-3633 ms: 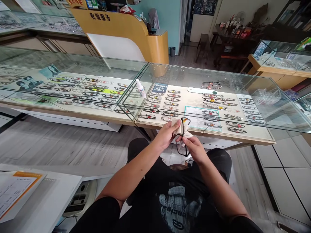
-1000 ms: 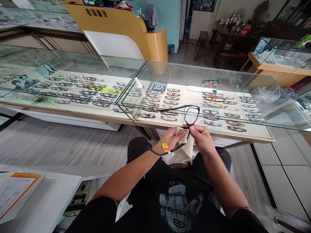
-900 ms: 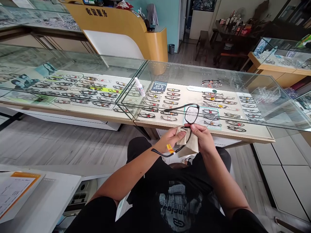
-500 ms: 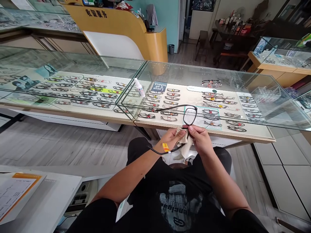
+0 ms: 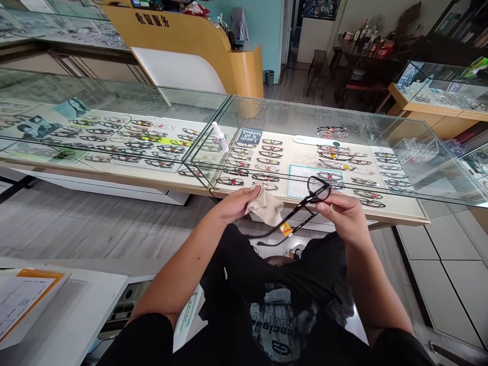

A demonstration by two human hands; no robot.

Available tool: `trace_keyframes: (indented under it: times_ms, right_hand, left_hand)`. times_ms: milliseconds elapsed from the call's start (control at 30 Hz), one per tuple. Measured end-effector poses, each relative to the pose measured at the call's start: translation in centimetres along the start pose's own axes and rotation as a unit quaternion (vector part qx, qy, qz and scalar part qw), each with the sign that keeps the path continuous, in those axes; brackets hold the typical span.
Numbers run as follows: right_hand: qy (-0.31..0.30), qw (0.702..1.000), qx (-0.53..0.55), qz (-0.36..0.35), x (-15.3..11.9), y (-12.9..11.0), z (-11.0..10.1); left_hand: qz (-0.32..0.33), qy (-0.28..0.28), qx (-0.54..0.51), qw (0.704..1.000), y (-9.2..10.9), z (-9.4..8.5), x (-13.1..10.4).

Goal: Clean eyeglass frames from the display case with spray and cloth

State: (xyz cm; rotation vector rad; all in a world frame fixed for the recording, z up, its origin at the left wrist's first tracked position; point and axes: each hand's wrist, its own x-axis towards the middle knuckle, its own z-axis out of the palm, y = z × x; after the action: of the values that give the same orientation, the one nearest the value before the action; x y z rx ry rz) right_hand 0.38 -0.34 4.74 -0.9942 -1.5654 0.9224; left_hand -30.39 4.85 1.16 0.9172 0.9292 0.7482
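Observation:
Between the thumb and fingers of my right hand (image 5: 344,213) is a pair of black-framed eyeglasses (image 5: 313,195), gripped at the front frame. Its two temples point down and to the left, and an orange-yellow tag (image 5: 285,229) hangs on one of them. My left hand (image 5: 241,202) pinches a beige cleaning cloth (image 5: 266,207), which droops to the right, close to the temples. The cloth is apart from the lenses. Both hands are over my lap, at the front edge of the glass display case.
A glass display case (image 5: 414,208) with rows of eyeglasses stands before me. On its glass top is a white spray bottle (image 5: 220,137). A white desk (image 5: 95,300) with papers is at the left. Behind the cases are a wooden counter (image 5: 244,71) and a stool (image 5: 317,71).
My hands have moved apart. The right hand has carried the eyeglasses to the right and turned them, so the temples point left and down. The left hand has drawn the cloth left, off the frame.

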Motion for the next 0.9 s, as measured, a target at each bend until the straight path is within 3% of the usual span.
trace_keyframes:
  times_ms: [100,200,300,500,633,733,900]
  right_hand:
    - [-0.041,0.978,-0.155,-0.136,0.3,-1.9,-1.5]
    - [-0.092,0.913,-0.317,-0.238,0.6,-3.5,-2.1]
    - [-0.137,0.845,-0.427,-0.292,0.9,-4.7,-1.6]
    - [-0.229,0.753,-0.500,-0.361,0.9,-5.7,0.3]
    - [-0.243,0.700,-0.544,-0.394,0.9,-6.0,1.0]
    - [-0.245,0.679,-0.551,-0.418,1.0,-6.0,1.2]
    - [-0.255,0.664,-0.541,-0.449,1.0,-6.2,1.4]
  left_hand:
    - [-0.029,-0.006,0.032,0.999,2.0,-1.5,-0.9]
    - [-0.029,0.003,0.070,0.997,3.3,-2.2,-1.7]
    - [-0.025,-0.022,0.114,0.993,3.9,-1.9,-2.1]
    - [-0.064,-0.112,0.166,0.978,4.7,0.0,-2.2]
    - [-0.078,-0.152,0.176,0.970,4.5,1.4,-1.9]
    - [-0.101,-0.176,0.173,0.964,4.2,2.2,-1.7]
    - [-0.046,-0.182,0.190,0.964,4.0,1.9,-1.4]
